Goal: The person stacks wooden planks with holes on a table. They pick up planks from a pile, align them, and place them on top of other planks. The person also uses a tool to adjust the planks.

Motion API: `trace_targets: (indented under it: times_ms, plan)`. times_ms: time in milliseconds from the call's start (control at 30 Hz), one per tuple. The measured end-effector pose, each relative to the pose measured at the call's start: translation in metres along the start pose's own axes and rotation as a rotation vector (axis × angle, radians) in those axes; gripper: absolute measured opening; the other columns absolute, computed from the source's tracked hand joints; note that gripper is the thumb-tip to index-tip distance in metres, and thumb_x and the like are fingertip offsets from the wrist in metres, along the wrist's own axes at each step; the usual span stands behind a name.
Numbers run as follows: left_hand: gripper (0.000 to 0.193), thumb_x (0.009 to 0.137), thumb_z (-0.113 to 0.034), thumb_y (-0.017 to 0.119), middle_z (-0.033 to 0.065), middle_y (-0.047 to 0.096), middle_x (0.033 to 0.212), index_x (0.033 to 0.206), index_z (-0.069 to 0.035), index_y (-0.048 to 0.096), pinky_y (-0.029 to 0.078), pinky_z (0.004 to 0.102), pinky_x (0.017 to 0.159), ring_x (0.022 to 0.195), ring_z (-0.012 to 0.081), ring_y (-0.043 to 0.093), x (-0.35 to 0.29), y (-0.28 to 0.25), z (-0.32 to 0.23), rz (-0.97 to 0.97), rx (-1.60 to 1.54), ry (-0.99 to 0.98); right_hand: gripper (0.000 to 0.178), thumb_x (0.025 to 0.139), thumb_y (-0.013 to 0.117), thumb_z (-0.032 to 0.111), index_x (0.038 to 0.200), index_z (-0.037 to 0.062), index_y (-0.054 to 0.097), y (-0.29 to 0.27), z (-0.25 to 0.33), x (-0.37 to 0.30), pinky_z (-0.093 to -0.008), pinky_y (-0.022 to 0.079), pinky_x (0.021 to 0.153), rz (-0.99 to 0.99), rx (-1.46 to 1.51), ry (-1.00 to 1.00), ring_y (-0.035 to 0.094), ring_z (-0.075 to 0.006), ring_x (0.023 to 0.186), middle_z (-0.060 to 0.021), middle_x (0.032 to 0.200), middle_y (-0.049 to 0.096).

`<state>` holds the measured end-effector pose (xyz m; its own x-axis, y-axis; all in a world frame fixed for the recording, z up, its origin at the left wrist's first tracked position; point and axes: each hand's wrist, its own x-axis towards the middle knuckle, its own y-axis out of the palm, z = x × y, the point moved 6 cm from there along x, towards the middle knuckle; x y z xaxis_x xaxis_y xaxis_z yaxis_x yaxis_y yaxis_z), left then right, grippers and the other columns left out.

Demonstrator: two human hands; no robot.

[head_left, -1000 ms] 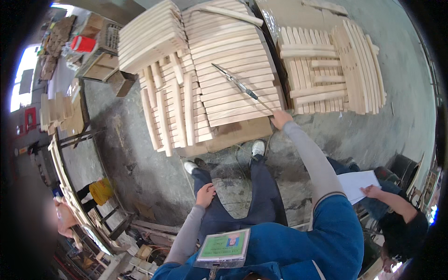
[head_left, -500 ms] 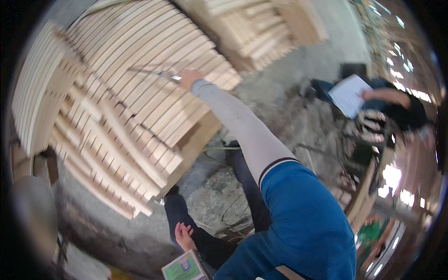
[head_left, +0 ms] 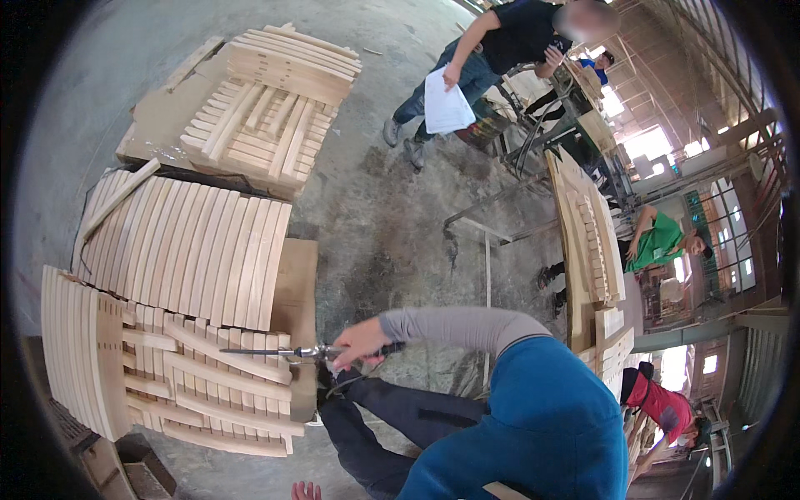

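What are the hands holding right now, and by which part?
Right hand: the tool, by its rear, away from the thin tip. Left hand: partly out of frame, nothing seen in it.

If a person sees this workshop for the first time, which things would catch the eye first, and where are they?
Probably the stacks of pale wooden pieces come first, filling much of the left side. Next may be the slim metal tool in the right hand, its thin rod pointing left over the lower stack. At the top, right of centre, a person in dark clothes holds white papers.
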<state>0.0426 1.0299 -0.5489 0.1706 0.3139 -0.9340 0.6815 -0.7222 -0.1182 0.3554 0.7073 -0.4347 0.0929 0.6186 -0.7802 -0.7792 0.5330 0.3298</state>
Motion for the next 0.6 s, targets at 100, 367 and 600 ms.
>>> trace_targets:
  times_ms: [100, 367, 600]
  plan:
    - [0.039, 0.085, -0.024, 0.052, 0.0086, 0.050, 0.109, 0.120, -0.009, 0.042, 0.046, 0.0338, 0.070, 0.088, 0.0222, 0.053, -0.002, 0.013, -0.005, -0.021, 0.074, 0.084, 0.042, 0.085, 0.052, 0.043, 0.092, 0.0017, 0.051, 0.025, -0.038, 0.000, -0.0247, 0.035, 0.032, -0.164, 0.056, -0.012, 0.045, -0.0090, 0.038, -0.0059, 0.071, 0.053]
    - [0.034, 0.086, -0.019, 0.053, 0.0038, 0.056, 0.097, 0.116, -0.003, 0.049, 0.045, 0.0219, 0.059, 0.076, 0.0106, 0.056, 0.015, 0.051, 0.030, 0.316, 0.360, 0.098, 0.056, 0.084, 0.048, 0.050, 0.108, -0.0001, 0.053, 0.051, -0.185, -0.004, -0.0283, 0.041, 0.038, -0.411, -0.019, 0.442, 0.046, -0.0123, 0.041, -0.0096, 0.085, 0.060]
    - [0.046, 0.079, -0.028, 0.056, 0.0221, 0.057, 0.105, 0.114, 0.001, 0.051, 0.042, 0.0378, 0.085, 0.098, 0.0345, 0.054, 0.090, 0.005, -0.010, 0.343, 1.313, 0.639, 0.052, 0.084, 0.046, 0.053, 0.081, 0.0011, 0.052, 0.173, -0.292, 0.022, -0.0300, 0.039, 0.038, -0.808, 0.502, 0.448, 0.047, -0.0141, 0.042, -0.0067, 0.063, 0.050]
